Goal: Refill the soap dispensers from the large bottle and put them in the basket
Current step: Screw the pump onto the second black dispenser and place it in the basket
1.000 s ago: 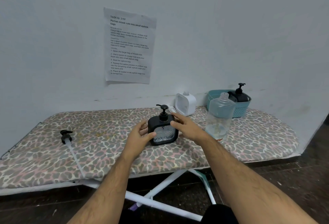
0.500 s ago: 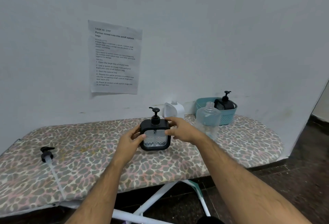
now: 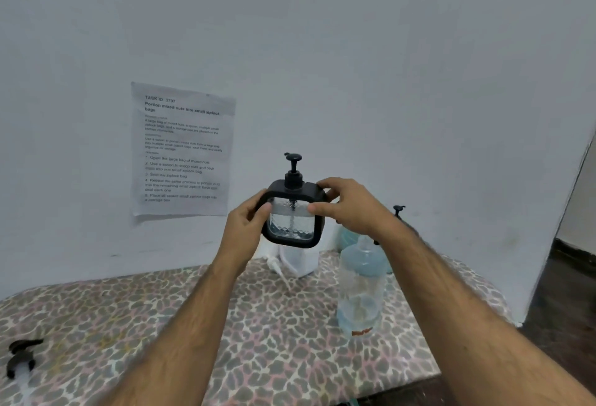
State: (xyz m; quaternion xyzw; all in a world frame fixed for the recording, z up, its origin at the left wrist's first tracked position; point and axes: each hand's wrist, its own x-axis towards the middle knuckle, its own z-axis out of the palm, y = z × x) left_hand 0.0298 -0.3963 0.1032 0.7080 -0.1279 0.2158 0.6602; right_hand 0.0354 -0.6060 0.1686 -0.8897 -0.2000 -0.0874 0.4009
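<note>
Above the board (image 3: 290,341), dispenser (image 3: 292,215) sits between both hands (image 3: 246,228).

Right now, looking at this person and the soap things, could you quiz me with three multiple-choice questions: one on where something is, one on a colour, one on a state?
1. Where is the black soap dispenser?
A. Standing on the patterned board
B. Held up in the air between both hands
C. Inside the basket

2. What colour is the basket behind the right hand?
A. Teal
B. Red
C. Yellow

3. What state is the large clear bottle in?
A. Lying on its side
B. Closed with a pump
C. Upright with its neck open

Answers:
1 B: the left hand and right hand grip its sides, well above the patterned board.
2 A: a teal edge shows beside the right wrist.
3 C: it stands upright with no cap or pump on its neck.
</note>
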